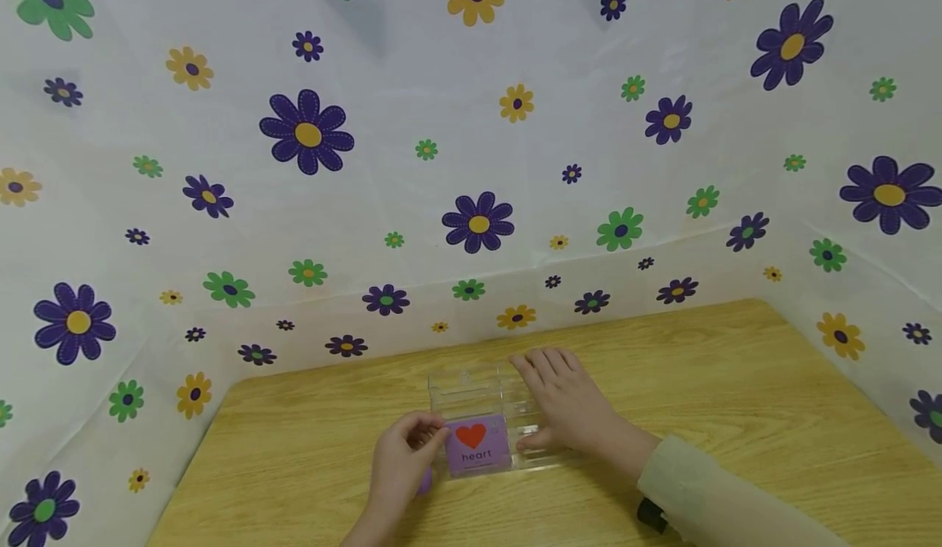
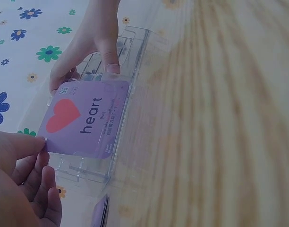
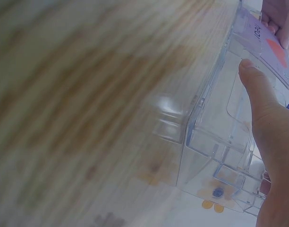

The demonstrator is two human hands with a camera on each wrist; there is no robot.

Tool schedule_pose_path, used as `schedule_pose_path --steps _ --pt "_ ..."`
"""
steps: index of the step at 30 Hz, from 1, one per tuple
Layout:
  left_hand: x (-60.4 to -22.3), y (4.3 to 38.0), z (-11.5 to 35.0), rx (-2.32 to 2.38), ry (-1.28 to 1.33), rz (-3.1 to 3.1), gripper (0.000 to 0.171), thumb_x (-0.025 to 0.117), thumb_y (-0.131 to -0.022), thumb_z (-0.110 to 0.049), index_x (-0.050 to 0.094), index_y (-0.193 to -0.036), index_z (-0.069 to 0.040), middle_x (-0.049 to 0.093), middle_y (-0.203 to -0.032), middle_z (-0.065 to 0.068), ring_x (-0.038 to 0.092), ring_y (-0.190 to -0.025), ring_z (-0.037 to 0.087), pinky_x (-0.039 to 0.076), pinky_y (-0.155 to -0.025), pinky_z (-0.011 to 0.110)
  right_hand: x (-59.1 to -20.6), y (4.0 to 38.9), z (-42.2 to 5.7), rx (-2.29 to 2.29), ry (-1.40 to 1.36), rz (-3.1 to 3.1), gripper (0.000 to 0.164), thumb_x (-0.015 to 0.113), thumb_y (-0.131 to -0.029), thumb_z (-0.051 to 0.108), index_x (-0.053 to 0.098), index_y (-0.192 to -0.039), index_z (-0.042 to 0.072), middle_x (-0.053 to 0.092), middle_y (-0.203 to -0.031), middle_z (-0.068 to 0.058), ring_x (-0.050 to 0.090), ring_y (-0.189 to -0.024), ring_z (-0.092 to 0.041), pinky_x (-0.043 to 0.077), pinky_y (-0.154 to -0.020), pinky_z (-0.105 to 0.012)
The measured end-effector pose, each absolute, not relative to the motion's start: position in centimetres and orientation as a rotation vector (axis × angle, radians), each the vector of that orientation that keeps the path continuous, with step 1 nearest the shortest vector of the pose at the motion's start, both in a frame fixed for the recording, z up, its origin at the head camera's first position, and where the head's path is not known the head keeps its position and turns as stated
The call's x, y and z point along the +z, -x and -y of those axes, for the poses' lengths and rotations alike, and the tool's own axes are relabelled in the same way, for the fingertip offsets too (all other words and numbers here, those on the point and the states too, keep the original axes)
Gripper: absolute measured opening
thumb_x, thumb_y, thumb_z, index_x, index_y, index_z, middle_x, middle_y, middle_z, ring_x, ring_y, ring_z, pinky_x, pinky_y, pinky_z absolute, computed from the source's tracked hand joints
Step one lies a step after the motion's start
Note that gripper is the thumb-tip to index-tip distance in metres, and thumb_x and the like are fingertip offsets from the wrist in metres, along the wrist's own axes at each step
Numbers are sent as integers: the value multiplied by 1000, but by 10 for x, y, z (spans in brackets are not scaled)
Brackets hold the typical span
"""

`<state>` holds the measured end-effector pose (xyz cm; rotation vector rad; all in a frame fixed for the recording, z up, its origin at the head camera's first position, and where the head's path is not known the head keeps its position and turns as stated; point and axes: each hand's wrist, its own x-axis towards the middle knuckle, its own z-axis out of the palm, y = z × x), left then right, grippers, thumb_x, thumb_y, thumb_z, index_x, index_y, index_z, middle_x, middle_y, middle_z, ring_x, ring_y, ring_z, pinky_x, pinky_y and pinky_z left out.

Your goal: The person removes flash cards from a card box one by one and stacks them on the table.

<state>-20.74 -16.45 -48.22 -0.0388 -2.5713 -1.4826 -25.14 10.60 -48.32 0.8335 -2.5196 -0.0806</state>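
Observation:
A purple flash card [image 1: 477,447] with a red heart and the word "heart" lies over the left part of a clear plastic box [image 1: 465,382]. By its left edge, the card is pinched between thumb and fingers of my left hand [image 1: 400,459]. My right hand [image 1: 567,400] spans the box's right part and grips it, thumb on the near side and fingers toward the far side. In the left wrist view the card [image 2: 85,118] is slightly tilted above the box's compartments. The right wrist view shows the right thumb [image 3: 258,87] against the clear wall.
Beside the left hand, a small purple stack [image 2: 101,213], seen edge-on, sits on the wood-grain table [image 1: 736,416]. White cloth with flower prints [image 1: 397,187] stands behind and along both sides of the table. A dark device [image 1: 651,516] is at the right sleeve.

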Motion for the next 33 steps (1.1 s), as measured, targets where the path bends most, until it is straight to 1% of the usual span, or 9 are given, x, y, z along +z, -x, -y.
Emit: schedule_pose_path --steps 6,12,22,33 --pt "-483 207 165 -1480 38 2567 9 83 -90 -7 78 -97 -6 75 -88 5 56 -73 4 49 -65 17 -483 251 -106 -70 -834 2531 129 77 -64 90 41 -156 7 55 -139 -10 51 -125 -27 45 -112 -48" --pt "-483 205 165 -1490 55 2546 8 83 -90 -6 79 -97 -5 77 -92 7 56 -73 3 50 -66 17 -483 250 -106 -68 -833 2545 128 77 -65 90 41 -156 8 54 -139 -10 50 -125 -27 44 -113 -48" --pt "-483 208 164 -1477 -12 2566 6 81 -92 -5 79 -98 -6 76 -87 5 57 -73 6 49 -66 17 -482 252 -106 -85 -826 2517 129 77 -63 91 42 -155 8 55 -138 -10 51 -123 -27 45 -112 -47" --pt "-482 207 165 -1512 19 2535 8 81 -93 -7 80 -101 -4 79 -94 9 58 -73 4 50 -65 17 -482 251 -106 -80 -823 2539 129 76 -64 91 42 -156 8 55 -139 -10 51 -125 -27 44 -113 -47"
